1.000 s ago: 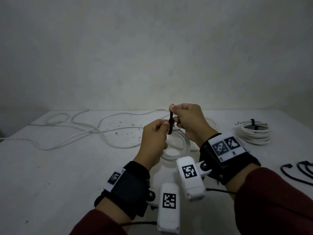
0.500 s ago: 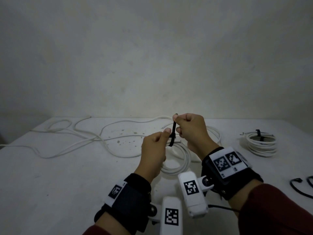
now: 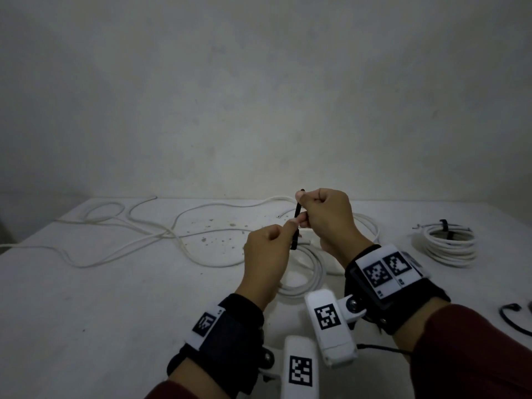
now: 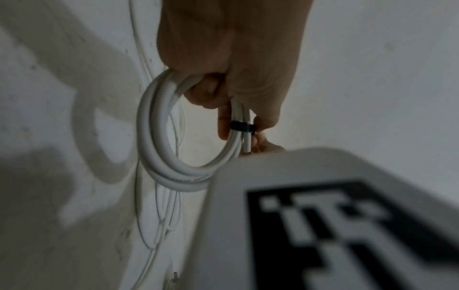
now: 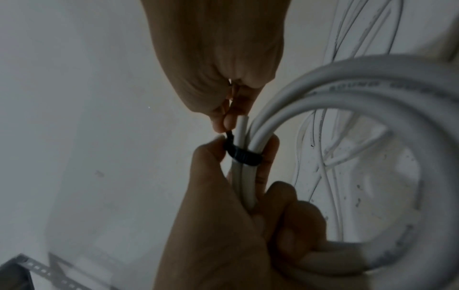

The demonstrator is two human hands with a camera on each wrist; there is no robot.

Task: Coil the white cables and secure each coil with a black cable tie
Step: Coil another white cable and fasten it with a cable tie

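I hold a white cable coil [image 3: 309, 279] just above the table, my left hand [image 3: 288, 230] curled round its bundled strands [image 5: 244, 188]. A black cable tie [image 3: 296, 223] is looped round the bundle as a band [image 5: 242, 155] beside my left thumb. The same band [image 4: 242, 126] shows in the left wrist view. My right hand [image 3: 303, 207] pinches the tie's tail [image 5: 229, 134] and holds it upright above the left hand. The coil's cut end [image 5: 241, 122] sticks out next to the band.
A finished coil [image 3: 444, 246] with a black tie lies at the right. Long loose white cable [image 3: 144, 231] snakes over the left and back of the white table [image 3: 115, 312]. Spare black ties [image 3: 515, 322] lie at the right edge. A wall stands behind.
My right hand has drawn the tie's tail a little further up from the left hand, so more black strap shows between them. Both hands keep their grips. The view has tilted.
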